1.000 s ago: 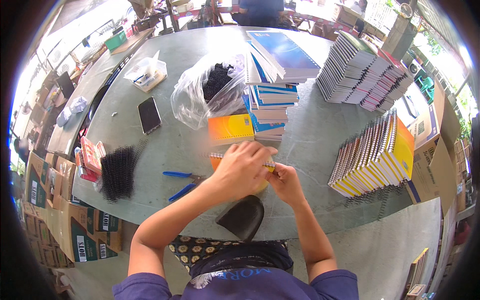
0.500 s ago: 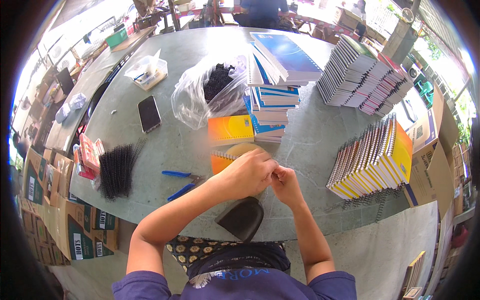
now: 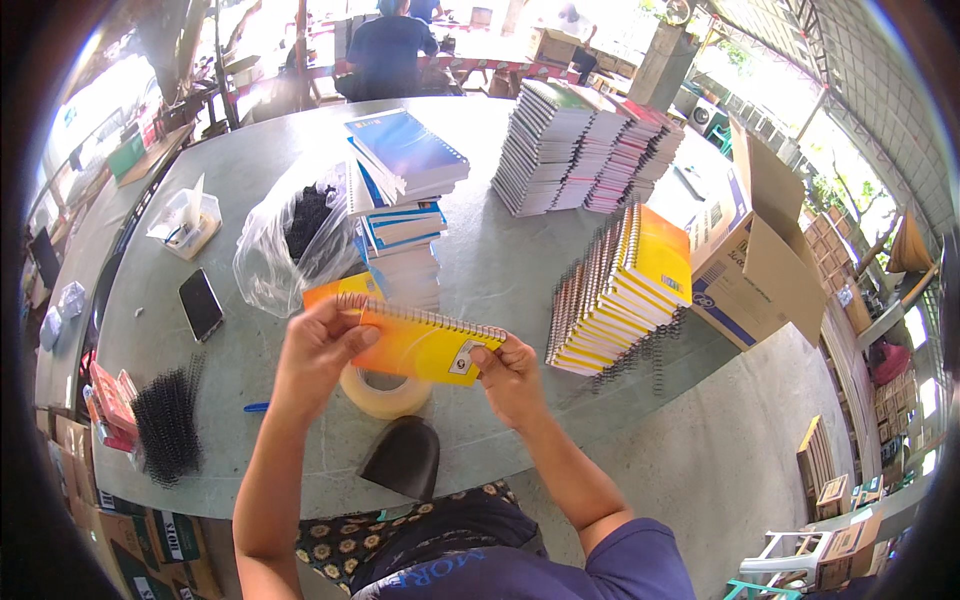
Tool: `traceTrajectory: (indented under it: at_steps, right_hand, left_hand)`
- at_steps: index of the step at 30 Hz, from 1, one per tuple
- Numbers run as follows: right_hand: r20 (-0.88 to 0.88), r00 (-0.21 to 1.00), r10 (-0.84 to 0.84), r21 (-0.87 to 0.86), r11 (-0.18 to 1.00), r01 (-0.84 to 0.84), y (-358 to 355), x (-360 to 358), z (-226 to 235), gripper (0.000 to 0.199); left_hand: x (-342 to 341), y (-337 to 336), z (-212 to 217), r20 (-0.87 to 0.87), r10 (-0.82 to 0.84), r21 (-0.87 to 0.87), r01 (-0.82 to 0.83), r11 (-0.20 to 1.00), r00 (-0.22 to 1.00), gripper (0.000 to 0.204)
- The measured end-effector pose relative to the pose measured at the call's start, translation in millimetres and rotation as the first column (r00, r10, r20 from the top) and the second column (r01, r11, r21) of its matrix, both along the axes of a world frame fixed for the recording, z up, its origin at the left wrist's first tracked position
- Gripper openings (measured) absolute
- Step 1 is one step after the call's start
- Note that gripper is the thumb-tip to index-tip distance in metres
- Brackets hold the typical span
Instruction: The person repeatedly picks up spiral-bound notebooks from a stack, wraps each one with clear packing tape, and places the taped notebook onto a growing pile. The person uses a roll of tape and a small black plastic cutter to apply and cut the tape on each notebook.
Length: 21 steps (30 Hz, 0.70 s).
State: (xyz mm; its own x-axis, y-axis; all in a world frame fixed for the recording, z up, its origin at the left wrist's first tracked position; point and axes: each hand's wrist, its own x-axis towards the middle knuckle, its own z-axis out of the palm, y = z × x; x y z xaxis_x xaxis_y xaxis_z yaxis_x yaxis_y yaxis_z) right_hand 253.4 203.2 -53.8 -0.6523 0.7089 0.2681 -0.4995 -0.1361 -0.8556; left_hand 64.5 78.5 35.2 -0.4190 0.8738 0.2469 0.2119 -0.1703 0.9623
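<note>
From where I stand, at the far left a dense bundle of black plastic spiral coils (image 3: pixel 168 425) lies on the grey tabletop (image 3: pixel 480 440), and nearer the person a bit of blue plastic handle (image 3: pixel 256 407) peeks out beside the left forearm, which hides the rest. Then comes the left hand (image 3: pixel 322 350), its thumb and fingers clamped on the left end of a small yellow-and-orange spiral notebook (image 3: pixel 420 340). A second ago that notebook lay low, with both hands bunched at the right end of its coil; now it is up off the tabletop, tilted, its cover turned into view, and the hands have parted to opposite ends. Lifting it has bared the round, pale tan tape roll (image 3: pixel 385 400) underneath, with a dark, hollow, rounded piece (image 3: pixel 403 460) just nearer the person. The coil now shows along the whole top edge and seems to run on past the left corner, so I'd judge the threading largely done and that end untrimmed. The right hand (image 3: pixel 510 380) has its thumb on the cover and its fingers behind, pinching the right end. Farther right leans a row of yellow spiral-bound notebooks (image 3: pixel 620 300).
</note>
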Motion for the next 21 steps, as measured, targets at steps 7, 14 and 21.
traceTrajectory:
  at_steps: [7,14,21]
  right_hand:
    - [-0.103,0.989,-0.108,-0.098,0.99,0.098,4.4,23.1,47.2,0.036]
    - [0.11,0.994,0.004,-0.109,0.994,0.008,18.3,56.8,7.3,0.045]
    - [0.222,0.924,-0.311,0.08,0.951,0.3,37.0,60.8,-64.7,0.03]
  left_hand:
    - [98.8,83.3,111.8,-0.442,0.178,0.651,0.178,0.738,0.879,0.028]
    - [197.4,165.1,41.8,-0.893,0.31,0.427,0.394,0.814,0.328,0.035]
    - [159.4,150.9,49.4,-0.793,0.281,0.528,0.381,0.759,0.54,0.035]
